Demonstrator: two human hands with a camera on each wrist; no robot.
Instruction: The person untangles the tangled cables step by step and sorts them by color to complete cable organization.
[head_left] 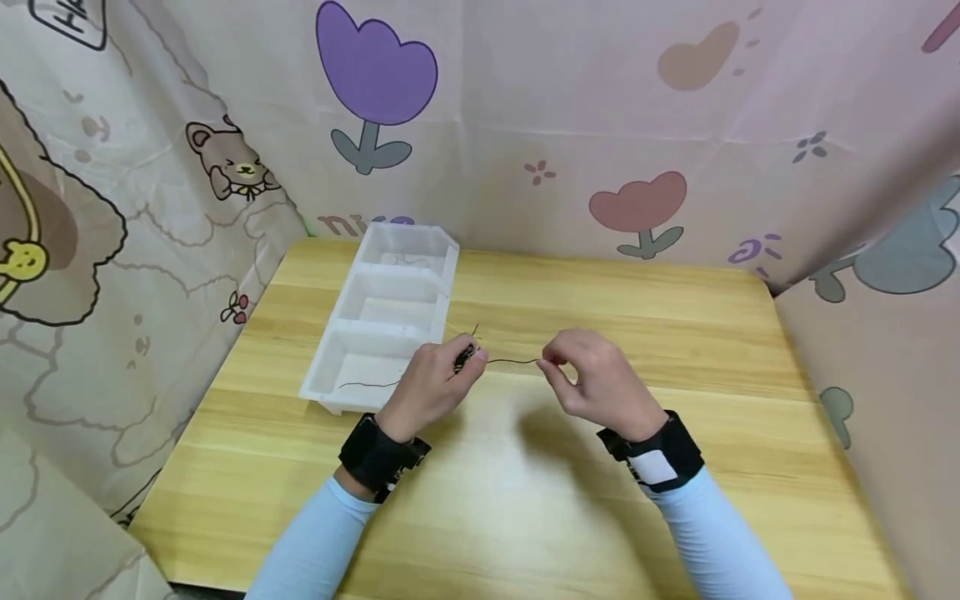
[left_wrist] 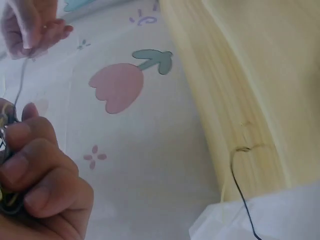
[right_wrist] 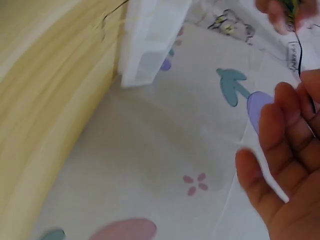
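Note:
My left hand (head_left: 433,382) holds a small tangled bundle of thin dark and yellowish wires (head_left: 466,356), its fingers curled round it in the left wrist view. Part of the bundle is hidden by the fingers. From it a single dark wire (head_left: 512,361) runs right to my right hand (head_left: 596,379), which pinches the far end between thumb and fingertips. In the right wrist view this dark wire (right_wrist: 300,52) hangs between the two hands. Another loose dark wire end (head_left: 367,384) sticks out to the left of the left hand, over the tray's front compartment.
A white three-compartment tray (head_left: 390,328) stands on the left part of the wooden table (head_left: 525,517), partly behind my left hand. A pale strand lies in its back compartment. Printed cloth (head_left: 517,83) hangs behind the table and along both sides.

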